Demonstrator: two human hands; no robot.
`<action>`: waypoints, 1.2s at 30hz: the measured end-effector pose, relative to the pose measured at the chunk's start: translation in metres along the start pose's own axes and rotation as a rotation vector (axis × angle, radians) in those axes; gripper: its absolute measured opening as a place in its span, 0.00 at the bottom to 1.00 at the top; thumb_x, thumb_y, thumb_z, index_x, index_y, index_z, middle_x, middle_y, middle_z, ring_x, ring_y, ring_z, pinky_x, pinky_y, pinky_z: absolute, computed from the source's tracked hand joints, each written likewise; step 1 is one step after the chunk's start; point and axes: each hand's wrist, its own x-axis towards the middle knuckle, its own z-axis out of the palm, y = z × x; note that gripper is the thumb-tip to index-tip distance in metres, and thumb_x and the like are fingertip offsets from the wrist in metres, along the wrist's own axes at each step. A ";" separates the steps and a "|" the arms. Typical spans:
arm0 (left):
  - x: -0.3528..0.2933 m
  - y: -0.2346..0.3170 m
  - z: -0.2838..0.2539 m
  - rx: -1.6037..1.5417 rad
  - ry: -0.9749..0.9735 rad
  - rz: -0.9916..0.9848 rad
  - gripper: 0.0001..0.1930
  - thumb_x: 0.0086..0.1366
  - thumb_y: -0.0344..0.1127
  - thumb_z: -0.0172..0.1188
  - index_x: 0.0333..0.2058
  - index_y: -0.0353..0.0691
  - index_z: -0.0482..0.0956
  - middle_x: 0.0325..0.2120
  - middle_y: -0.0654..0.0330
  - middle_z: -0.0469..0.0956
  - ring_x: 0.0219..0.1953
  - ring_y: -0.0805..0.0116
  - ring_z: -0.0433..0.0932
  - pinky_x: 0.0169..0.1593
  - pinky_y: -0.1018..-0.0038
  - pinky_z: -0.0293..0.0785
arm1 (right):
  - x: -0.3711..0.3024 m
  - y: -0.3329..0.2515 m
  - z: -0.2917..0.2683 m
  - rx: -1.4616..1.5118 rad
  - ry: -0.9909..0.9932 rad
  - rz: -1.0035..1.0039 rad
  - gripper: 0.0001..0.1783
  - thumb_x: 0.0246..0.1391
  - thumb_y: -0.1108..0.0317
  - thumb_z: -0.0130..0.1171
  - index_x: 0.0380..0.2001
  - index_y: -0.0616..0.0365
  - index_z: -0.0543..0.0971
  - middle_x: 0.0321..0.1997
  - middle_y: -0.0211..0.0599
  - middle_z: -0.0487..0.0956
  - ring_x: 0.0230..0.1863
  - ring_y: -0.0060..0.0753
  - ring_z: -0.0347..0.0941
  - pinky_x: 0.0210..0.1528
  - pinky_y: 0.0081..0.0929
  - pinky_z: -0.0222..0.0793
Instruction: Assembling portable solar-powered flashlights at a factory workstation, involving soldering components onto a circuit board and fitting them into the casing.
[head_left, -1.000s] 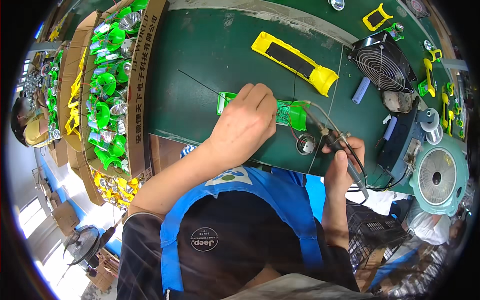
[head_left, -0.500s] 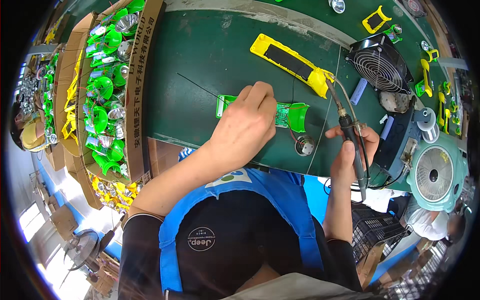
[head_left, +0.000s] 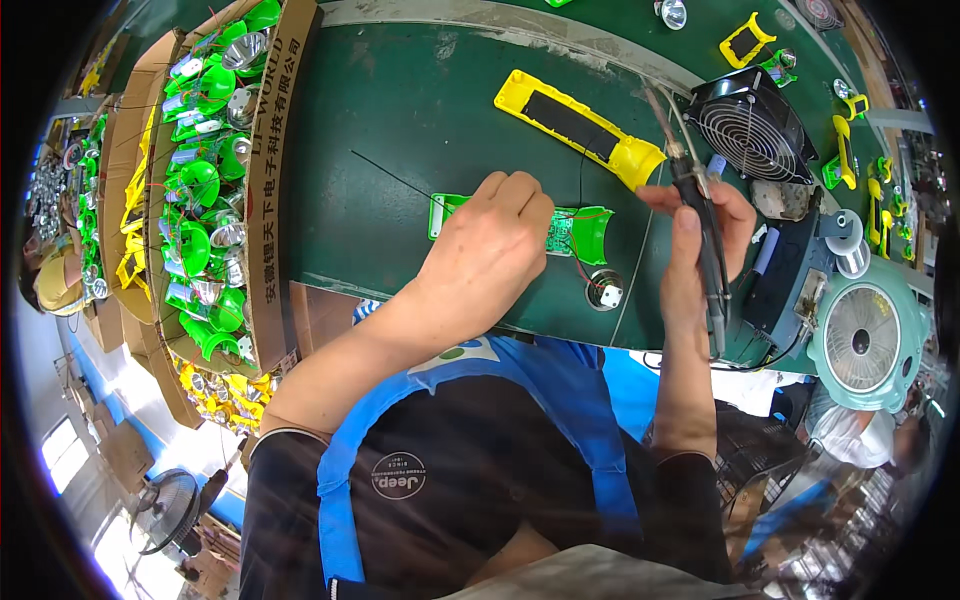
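Observation:
My left hand (head_left: 490, 235) is closed in a pinch over a green plastic housing (head_left: 592, 238) that lies on the bench. Its fingertips are hidden, so what they grip cannot be made out. A green circuit board (head_left: 560, 234) sits in the housing, and a thin black wire (head_left: 388, 174) sticks out to the left. Red and black wires run from the board to a small round lamp part (head_left: 604, 290). My right hand (head_left: 700, 230) is wrapped round a soldering iron (head_left: 706, 205), its tip pointing up and away from me. Beyond the housing lies a yellow casing (head_left: 580, 130) with a dark inset.
A carton (head_left: 285, 180) of green lamp assemblies stands at the left. On the right are a black fan (head_left: 752, 125), a solder spool (head_left: 846, 240) on a dark blue box, a battery cell (head_left: 766, 250) and a pale green fan (head_left: 862, 340). More yellow parts (head_left: 747, 40) lie far right.
The soldering iron has swung more upright, and its tip has moved up, away from the yellow casing's end. My right hand has turned and risen slightly. My left hand has stayed over the housing.

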 end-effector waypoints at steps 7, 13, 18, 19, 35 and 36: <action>-0.008 -0.003 -0.008 -0.052 -0.031 0.042 0.10 0.45 0.20 0.59 0.27 0.34 0.69 0.32 0.54 0.71 0.36 0.53 0.72 0.38 0.63 0.70 | 0.022 0.021 0.023 0.040 -0.080 -0.006 0.15 0.58 0.74 0.55 0.47 0.59 0.65 0.41 0.40 0.75 0.42 0.33 0.78 0.43 0.24 0.71; 0.004 -0.016 -0.027 -0.457 -0.126 -0.303 0.12 0.58 0.30 0.62 0.38 0.32 0.73 0.24 0.55 0.79 0.21 0.74 0.73 0.27 0.75 0.70 | -0.002 0.036 0.011 0.050 -0.087 -0.004 0.15 0.57 0.76 0.57 0.45 0.62 0.66 0.40 0.37 0.70 0.41 0.32 0.78 0.43 0.24 0.73; 0.041 -0.012 0.007 -0.369 -0.163 -0.315 0.10 0.53 0.30 0.64 0.32 0.33 0.74 0.23 0.52 0.81 0.29 0.53 0.81 0.35 0.65 0.75 | -0.021 0.025 -0.002 -0.072 -0.026 0.046 0.15 0.57 0.71 0.58 0.44 0.60 0.67 0.41 0.38 0.71 0.40 0.30 0.78 0.44 0.23 0.73; 0.041 -0.010 0.015 -0.236 -0.173 -0.263 0.10 0.51 0.28 0.66 0.31 0.34 0.74 0.25 0.52 0.81 0.29 0.59 0.81 0.32 0.67 0.75 | -0.026 0.025 -0.004 -0.041 0.003 0.068 0.15 0.57 0.71 0.59 0.44 0.60 0.67 0.40 0.38 0.72 0.39 0.30 0.77 0.44 0.24 0.72; 0.050 0.003 0.028 0.137 -0.085 -0.148 0.10 0.53 0.28 0.64 0.32 0.38 0.72 0.32 0.53 0.74 0.34 0.51 0.77 0.36 0.59 0.72 | -0.039 0.043 -0.042 -0.222 0.170 -0.053 0.15 0.54 0.71 0.61 0.43 0.59 0.69 0.37 0.39 0.69 0.35 0.31 0.68 0.41 0.25 0.67; 0.052 0.002 0.030 0.129 -0.085 -0.124 0.10 0.53 0.29 0.64 0.32 0.38 0.72 0.32 0.54 0.74 0.33 0.51 0.77 0.36 0.59 0.72 | -0.038 0.042 -0.043 -0.232 0.179 -0.059 0.15 0.54 0.71 0.61 0.43 0.59 0.69 0.37 0.39 0.69 0.35 0.31 0.68 0.41 0.25 0.67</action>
